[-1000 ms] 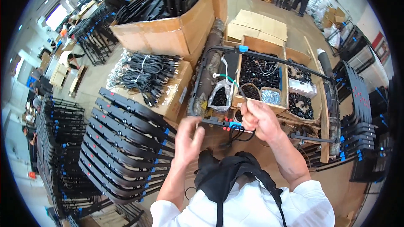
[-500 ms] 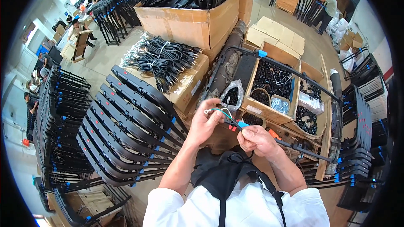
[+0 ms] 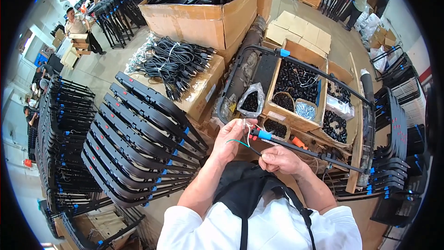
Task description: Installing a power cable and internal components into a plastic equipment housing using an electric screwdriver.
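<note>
Both hands (image 3: 225, 141) (image 3: 280, 159) pinch: left, a white wire (image 3: 248, 135); right, a black cable (image 3: 255, 150).

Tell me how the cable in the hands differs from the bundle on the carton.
The cable is gripped by the right hand, with its leads at the left hand; the bundle lies on the carton.
The cable looks single; the bundle is many cables tied together.
Both the cable and the bundle have black sheathing.
</note>
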The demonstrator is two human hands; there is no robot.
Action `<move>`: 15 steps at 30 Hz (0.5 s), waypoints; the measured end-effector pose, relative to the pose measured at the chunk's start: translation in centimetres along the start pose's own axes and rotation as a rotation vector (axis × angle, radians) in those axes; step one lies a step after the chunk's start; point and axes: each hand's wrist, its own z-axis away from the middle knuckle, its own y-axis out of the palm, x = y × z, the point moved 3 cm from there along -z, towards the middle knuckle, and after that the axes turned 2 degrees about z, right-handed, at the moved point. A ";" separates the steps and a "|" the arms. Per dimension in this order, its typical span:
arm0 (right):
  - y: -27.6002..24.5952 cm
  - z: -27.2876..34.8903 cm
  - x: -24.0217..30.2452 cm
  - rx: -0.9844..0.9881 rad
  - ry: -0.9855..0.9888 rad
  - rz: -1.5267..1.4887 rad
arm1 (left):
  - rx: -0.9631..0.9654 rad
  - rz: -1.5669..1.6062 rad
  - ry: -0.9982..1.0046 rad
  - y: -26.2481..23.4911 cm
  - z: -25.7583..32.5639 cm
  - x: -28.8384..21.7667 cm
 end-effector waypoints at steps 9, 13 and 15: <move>-0.8 -0.1 -3.3 -0.050 0.042 -0.176 | 0.179 0.066 -0.043 0.6 0.8 0.3; -1.1 0.0 -3.8 -0.048 0.035 -0.214 | 0.207 0.001 -0.006 0.0 0.8 0.2; -1.3 0.0 -4.1 -0.053 0.029 -0.217 | 0.229 0.015 0.001 -0.1 0.8 0.5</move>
